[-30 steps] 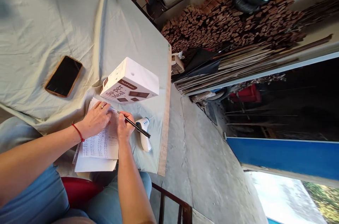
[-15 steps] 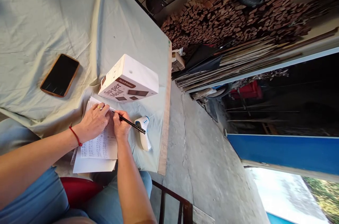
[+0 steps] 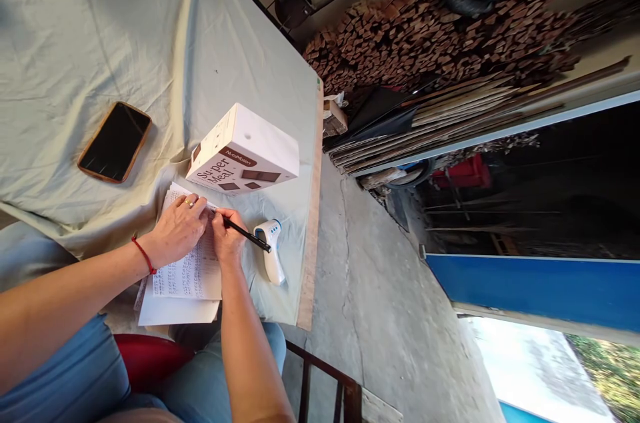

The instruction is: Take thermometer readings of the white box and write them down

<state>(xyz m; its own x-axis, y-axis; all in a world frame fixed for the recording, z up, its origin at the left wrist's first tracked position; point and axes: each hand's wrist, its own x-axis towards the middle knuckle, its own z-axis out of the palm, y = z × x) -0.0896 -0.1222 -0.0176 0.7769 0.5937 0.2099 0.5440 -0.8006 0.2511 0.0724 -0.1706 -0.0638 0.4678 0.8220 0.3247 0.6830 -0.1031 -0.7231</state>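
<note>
Sheets of paper (image 3: 183, 276) covered in rows of handwriting lie at the table's near edge, the lowest sheet sticking out blank. My left hand (image 3: 183, 226) rests flat on the top sheet, fingers stretched out and holding nothing; a ring and a red string bracelet are on it. Gripped in my right hand (image 3: 228, 236) is a black pen (image 3: 247, 234), its writing end towards the upper right part of the sheet; the tip is hard to make out. Just beyond the paper stands a white Super Meal box (image 3: 260, 146). A white and blue infrared thermometer (image 3: 273, 256) lies right of my right hand.
A phone in an orange-brown case (image 3: 115, 142) lies at the left on the cloth-covered table (image 3: 240, 43). The table's wooden edge (image 3: 313, 210) runs along the right. Beyond are the concrete floor (image 3: 370, 303), stacked firewood (image 3: 400, 43) and a red stool (image 3: 150, 360).
The pen's back end has swung slightly to the left with a small motion of my right hand. My left hand, the paper and the box stay in place.
</note>
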